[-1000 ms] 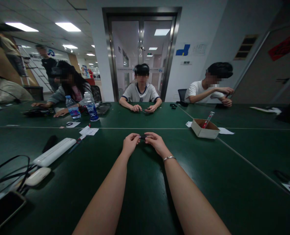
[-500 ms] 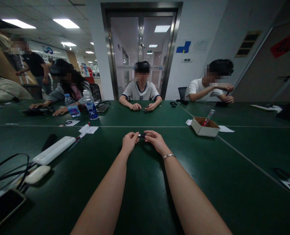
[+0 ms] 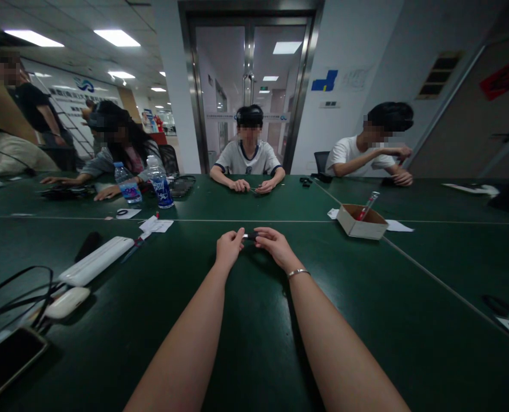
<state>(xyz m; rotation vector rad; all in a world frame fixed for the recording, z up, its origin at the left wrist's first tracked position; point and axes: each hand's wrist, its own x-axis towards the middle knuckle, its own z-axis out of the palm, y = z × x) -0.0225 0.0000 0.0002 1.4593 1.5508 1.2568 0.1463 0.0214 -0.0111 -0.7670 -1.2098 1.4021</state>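
Between my fingertips, over the green table (image 3: 254, 332), is a small black stick with a shiny silver end (image 3: 250, 236), shaped like a USB stick. My left hand (image 3: 229, 249) pinches it at the silver end. The black end sits in the fingers of my right hand (image 3: 275, 246), which has a silver bracelet at the wrist. Much of the stick is covered by fingers, so fine detail cannot be made out.
To the left lie a white power strip (image 3: 98, 261), cables, a white rounded device (image 3: 68, 303) and a phone (image 3: 10, 366). Two bottles (image 3: 160, 186) stand farther back. A small open box (image 3: 361, 222) holding a red-marked tube is at right. Several people sit around the table.
My hands keep their pinch on the stick, with more of its silver end showing between them. The view has shifted slightly. At far left, a standing person has moved further left.
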